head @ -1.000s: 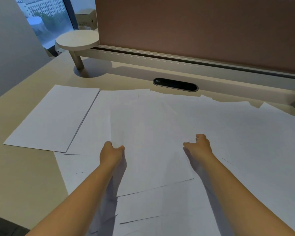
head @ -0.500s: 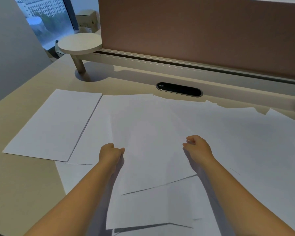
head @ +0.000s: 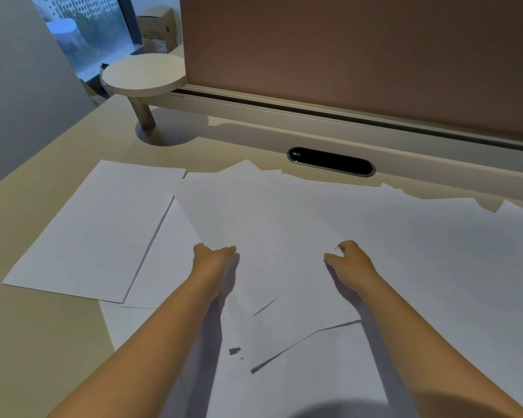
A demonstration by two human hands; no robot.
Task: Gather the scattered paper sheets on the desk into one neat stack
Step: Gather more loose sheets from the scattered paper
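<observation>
Nearest, at the bottom of the view: more loose sheets (head: 314,372), overlapping, their corners askew, lying under both forearms. Two dark slivers of shadow below the lifted paper's near edges, so raised off these, not flat on them.

Next out, the hands. Left hand (head: 213,260) curled round the left edge of the held sheets (head: 263,236), thumb on top, fingers tucked beneath and out of sight. Right hand (head: 349,257) closed likewise on the right edge, thumb pinching down, knuckles up; how many sheets in each grip, hard to say from this angle, probably a few. Both hands level with each other, neither nearer the bundle than the other: held between them, one edge each.

Long axis of the held sheets running away from the body, tilted slightly leftward at the far end, near corners fanned out of line. Squaring up therefore likely a matter of pushing the two edges inward and tapping the near edge down.

Further left, well apart from the left hand: a separate small pile (head: 97,230) lying flat on the desk (head: 27,327), long axis also pointing away and rightward. To the right, a broad spread of sheets (head: 435,251) reaching the frame's edge, closer to the right hand.

Beyond the paper: a dark oval cable slot (head: 331,162), a round raised shelf (head: 144,74) on its post, then the brown partition (head: 360,55).
</observation>
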